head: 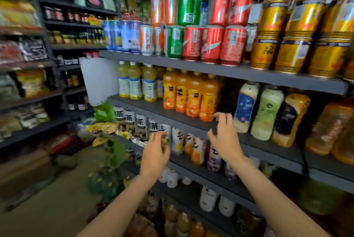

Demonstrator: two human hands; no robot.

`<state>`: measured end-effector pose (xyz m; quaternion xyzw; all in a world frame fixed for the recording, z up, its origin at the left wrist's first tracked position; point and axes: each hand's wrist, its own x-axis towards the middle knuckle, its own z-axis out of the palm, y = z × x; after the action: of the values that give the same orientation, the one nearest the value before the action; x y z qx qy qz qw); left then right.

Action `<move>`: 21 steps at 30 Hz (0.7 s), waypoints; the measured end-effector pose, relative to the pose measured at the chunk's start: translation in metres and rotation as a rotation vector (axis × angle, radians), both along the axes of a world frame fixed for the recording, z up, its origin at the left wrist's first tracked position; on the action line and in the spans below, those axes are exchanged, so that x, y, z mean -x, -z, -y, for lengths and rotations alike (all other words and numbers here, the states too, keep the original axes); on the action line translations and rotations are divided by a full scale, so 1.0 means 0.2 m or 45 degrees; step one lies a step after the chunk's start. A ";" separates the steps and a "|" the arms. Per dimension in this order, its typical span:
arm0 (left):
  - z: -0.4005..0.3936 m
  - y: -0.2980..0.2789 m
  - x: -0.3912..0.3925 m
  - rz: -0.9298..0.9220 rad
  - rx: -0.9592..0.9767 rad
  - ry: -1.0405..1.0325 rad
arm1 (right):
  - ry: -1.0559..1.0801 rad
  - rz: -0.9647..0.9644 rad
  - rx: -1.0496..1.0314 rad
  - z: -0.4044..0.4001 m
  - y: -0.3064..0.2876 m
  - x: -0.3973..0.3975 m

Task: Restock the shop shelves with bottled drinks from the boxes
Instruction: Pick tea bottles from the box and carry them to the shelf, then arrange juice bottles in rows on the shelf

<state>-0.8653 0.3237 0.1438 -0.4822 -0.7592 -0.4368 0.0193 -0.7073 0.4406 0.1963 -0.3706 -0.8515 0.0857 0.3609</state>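
Both hands empty: left hand (156, 151) loosely curled by the tea bottles (177, 142), right hand (224, 133) spread at the orange bottles' (191, 94) five o'clock. Shelves (191, 119) look nearly stocked; a gap remains; no boxes visible.

Bare arms, bare hands

Both forearms were uncovered from the frame's lower edge to the wrists, with no sleeve showing. The left hand (156, 153) and right hand (225, 137) wore no gloves; through the blur, no ring or watch could be made out.
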 end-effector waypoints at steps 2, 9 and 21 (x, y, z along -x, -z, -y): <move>0.14 0.01 0.26 0.078 0.080 -0.115 | -0.077 0.070 0.064 0.10 0.05 0.26; 0.39 -0.07 0.91 0.255 0.265 -0.202 | -0.225 0.241 0.334 0.30 0.06 0.86; 0.09 -0.14 1.39 0.239 0.138 -0.063 | -0.042 0.251 0.546 -0.08 0.07 1.35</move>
<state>-1.1442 0.3057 0.1727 -0.4205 -0.7919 -0.4378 -0.0672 -0.9773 0.4568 0.1830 -0.4314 -0.8509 0.2337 0.1875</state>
